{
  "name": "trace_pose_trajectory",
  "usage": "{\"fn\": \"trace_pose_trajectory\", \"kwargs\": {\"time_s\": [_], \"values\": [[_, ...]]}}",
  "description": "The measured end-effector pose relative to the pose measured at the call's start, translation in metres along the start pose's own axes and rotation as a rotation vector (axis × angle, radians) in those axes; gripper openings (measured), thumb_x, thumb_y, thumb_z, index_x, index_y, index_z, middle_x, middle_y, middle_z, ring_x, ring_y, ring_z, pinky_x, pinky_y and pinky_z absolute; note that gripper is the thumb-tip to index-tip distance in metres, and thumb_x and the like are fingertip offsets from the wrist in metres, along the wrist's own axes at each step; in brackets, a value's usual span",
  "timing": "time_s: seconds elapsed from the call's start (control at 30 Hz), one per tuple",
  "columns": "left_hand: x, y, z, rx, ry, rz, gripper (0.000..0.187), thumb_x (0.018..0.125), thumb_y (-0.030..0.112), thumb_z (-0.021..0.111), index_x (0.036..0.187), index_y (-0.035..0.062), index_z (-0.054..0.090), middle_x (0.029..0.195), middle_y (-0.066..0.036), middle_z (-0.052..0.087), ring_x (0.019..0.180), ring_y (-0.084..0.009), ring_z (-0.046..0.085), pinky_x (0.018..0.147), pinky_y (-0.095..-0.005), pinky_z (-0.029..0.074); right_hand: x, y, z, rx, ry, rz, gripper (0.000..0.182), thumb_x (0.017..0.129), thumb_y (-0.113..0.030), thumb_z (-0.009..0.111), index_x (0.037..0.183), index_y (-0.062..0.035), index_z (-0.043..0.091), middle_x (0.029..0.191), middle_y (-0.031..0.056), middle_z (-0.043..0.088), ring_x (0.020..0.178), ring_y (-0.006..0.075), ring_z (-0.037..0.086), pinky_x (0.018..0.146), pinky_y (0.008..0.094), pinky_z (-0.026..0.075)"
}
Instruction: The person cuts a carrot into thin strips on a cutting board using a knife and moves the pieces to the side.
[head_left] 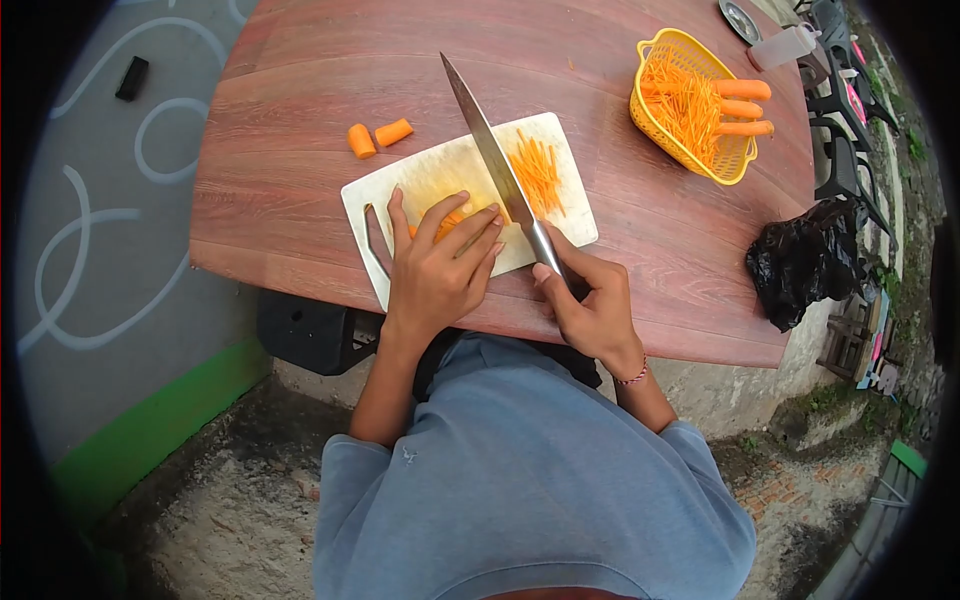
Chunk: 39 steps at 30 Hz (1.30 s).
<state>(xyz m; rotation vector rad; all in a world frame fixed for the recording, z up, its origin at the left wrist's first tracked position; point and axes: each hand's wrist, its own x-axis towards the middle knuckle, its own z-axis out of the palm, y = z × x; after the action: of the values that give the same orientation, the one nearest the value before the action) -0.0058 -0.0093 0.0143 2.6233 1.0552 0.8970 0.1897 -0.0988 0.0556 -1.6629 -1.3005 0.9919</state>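
Note:
My right hand is closed around the handle of a large kitchen knife. Its blade slants up and to the left across a white cutting board. My left hand lies over carrot slices on the board and holds them down, fingers bent and a little apart. Those slices are mostly hidden beneath it, and its fingertips are close to the blade's left side. Right of the blade, thin carrot strips are piled on the board.
Two short carrot chunks, one being the upright carrot piece, are beyond the board on the wooden table. A yellow basket holds shredded carrot and whole carrots. A squeeze bottle and black plastic bag are to the right.

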Motion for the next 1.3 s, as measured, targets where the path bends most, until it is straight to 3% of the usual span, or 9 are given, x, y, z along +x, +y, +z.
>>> {"fn": "trace_pose_trajectory", "kwargs": {"time_s": [0.47,0.67,0.73,0.93,1.07,1.17,1.23,1.3], "values": [[-0.001,0.000,0.001,-0.013,-0.019,0.015,0.025,0.092,0.021,0.078,0.115,0.0135,0.082,0.125,0.004,0.074,0.124,-0.0248,0.062,0.118,-0.0797,0.023,-0.013,-0.012,0.002,-0.027,-0.011,0.075,0.045,0.097,-0.008,0.072,0.139,0.0068,0.067,0.101,0.0299,0.076,0.083,0.0276,0.077,0.078,0.0356,0.057],[-0.001,0.001,0.000,-0.002,-0.031,0.017,0.024,0.092,0.021,0.078,0.115,0.0132,0.082,0.125,0.005,0.073,0.125,-0.0254,0.061,0.117,-0.0818,0.021,-0.022,-0.015,0.008,-0.050,0.031,0.043,0.044,0.097,-0.008,0.072,0.137,0.0094,0.067,0.100,0.0298,0.074,0.084,0.0353,0.077,0.079,0.0398,0.058],[-0.001,-0.001,0.000,-0.009,-0.034,0.018,0.024,0.092,0.020,0.078,0.115,0.0131,0.082,0.125,0.005,0.072,0.125,-0.0255,0.060,0.117,-0.0818,0.020,-0.023,-0.018,0.010,-0.150,0.040,-0.078,0.046,0.098,-0.007,0.070,0.140,0.0090,0.063,0.096,0.0287,0.073,0.083,0.0415,0.075,0.078,0.0437,0.058],[0.000,-0.002,-0.001,-0.019,-0.056,0.045,0.025,0.092,0.021,0.077,0.115,0.0126,0.082,0.124,0.005,0.073,0.125,-0.0247,0.061,0.117,-0.0815,0.019,-0.002,-0.019,0.027,-0.298,0.070,-0.177,0.051,0.100,-0.008,0.066,0.148,0.0074,0.055,0.089,0.0275,0.071,0.077,0.0443,0.071,0.070,0.0492,0.056],[-0.001,-0.001,0.000,-0.012,-0.036,0.037,0.025,0.093,0.022,0.076,0.115,0.0124,0.082,0.125,0.005,0.074,0.124,-0.0250,0.062,0.117,-0.0819,0.018,0.017,-0.014,0.022,-0.210,0.071,-0.131,0.048,0.100,-0.009,0.066,0.145,0.0076,0.058,0.087,0.0281,0.070,0.077,0.0437,0.072,0.069,0.0477,0.056],[-0.002,-0.001,0.000,-0.012,-0.028,0.032,0.026,0.093,0.022,0.076,0.116,0.0121,0.082,0.126,0.005,0.074,0.124,-0.0253,0.062,0.117,-0.0822,0.017,0.018,-0.009,0.018,-0.234,0.125,-0.208,0.047,0.100,-0.009,0.067,0.143,0.0085,0.059,0.086,0.0288,0.070,0.076,0.0427,0.072,0.070,0.0453,0.056],[-0.002,-0.001,0.000,-0.015,-0.023,0.026,0.026,0.093,0.022,0.076,0.116,0.0118,0.082,0.126,0.005,0.074,0.124,-0.0254,0.062,0.117,-0.0823,0.017,0.013,-0.015,0.013,-0.158,0.090,-0.090,0.045,0.100,-0.009,0.068,0.141,0.0093,0.062,0.088,0.0297,0.070,0.076,0.0415,0.073,0.071,0.0425,0.057],[-0.002,-0.001,0.001,-0.009,-0.017,0.031,0.026,0.093,0.022,0.076,0.116,0.0111,0.082,0.126,0.005,0.074,0.124,-0.0257,0.062,0.117,-0.0822,0.017,0.006,-0.011,0.013,-0.144,0.099,-0.126,0.045,0.099,-0.008,0.068,0.141,0.0091,0.063,0.088,0.0299,0.070,0.076,0.0409,0.074,0.072,0.0417,0.057]]}}
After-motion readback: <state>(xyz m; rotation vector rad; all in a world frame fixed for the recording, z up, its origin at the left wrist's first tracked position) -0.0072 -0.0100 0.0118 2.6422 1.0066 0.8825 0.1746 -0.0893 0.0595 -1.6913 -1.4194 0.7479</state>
